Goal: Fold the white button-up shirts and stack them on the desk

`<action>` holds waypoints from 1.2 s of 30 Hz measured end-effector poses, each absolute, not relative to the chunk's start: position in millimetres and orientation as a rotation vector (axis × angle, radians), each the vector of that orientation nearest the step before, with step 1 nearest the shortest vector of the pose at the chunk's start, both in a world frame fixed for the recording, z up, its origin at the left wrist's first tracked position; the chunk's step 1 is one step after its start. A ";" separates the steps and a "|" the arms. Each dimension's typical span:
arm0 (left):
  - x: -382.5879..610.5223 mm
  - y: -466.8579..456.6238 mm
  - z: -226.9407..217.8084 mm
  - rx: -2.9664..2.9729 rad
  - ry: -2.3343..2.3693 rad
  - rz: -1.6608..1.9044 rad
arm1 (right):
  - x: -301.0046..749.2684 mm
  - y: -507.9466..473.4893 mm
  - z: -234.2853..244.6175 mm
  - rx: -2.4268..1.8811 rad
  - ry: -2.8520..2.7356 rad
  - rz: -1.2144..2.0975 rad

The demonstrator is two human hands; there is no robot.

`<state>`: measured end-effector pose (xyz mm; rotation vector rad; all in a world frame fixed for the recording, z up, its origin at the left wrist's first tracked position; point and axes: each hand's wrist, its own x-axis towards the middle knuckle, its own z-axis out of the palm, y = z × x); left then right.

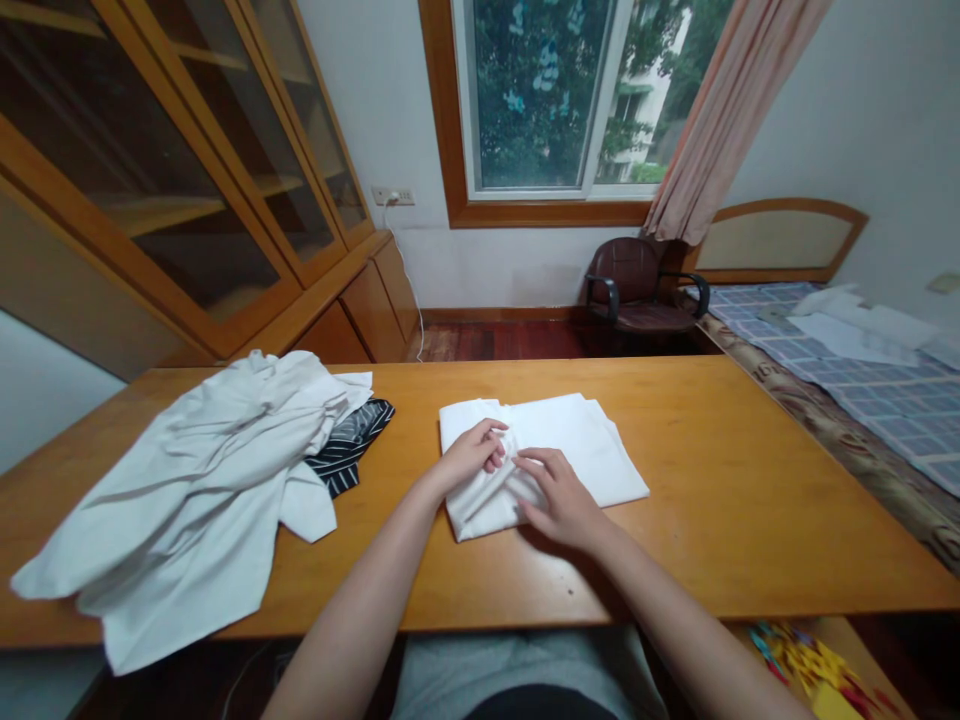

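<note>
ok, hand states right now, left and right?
Left hand: closed, fingers curled around a fold of the cloth.
Right hand: open, lying flat on the cloth and holding nothing.

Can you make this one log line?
left hand: pinching folded white cloth | right hand: flat on it | nearby: white clothes pile, striped garment | surface: wooden table

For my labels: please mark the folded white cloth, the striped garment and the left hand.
folded white cloth [592,440], head view, flat right part
striped garment [349,452], head view, exposed corner
left hand [471,458], head view, its back
</note>
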<state>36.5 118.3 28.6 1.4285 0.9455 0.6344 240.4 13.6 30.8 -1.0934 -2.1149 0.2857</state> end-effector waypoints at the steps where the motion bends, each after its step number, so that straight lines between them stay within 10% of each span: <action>1: 33.9 119.2 29.8 1.436 0.962 0.662 | 239.1 14.0 33.9 -1.048 -2.162 0.236; 25: -7.8 159.7 -3.5 2.548 1.133 0.372 | 190.9 13.0 33.8 -0.949 -2.644 -0.099; 36: -18.7 142.1 -13.7 2.472 1.289 0.817 | 145.8 7.9 11.2 -0.856 -2.683 -0.181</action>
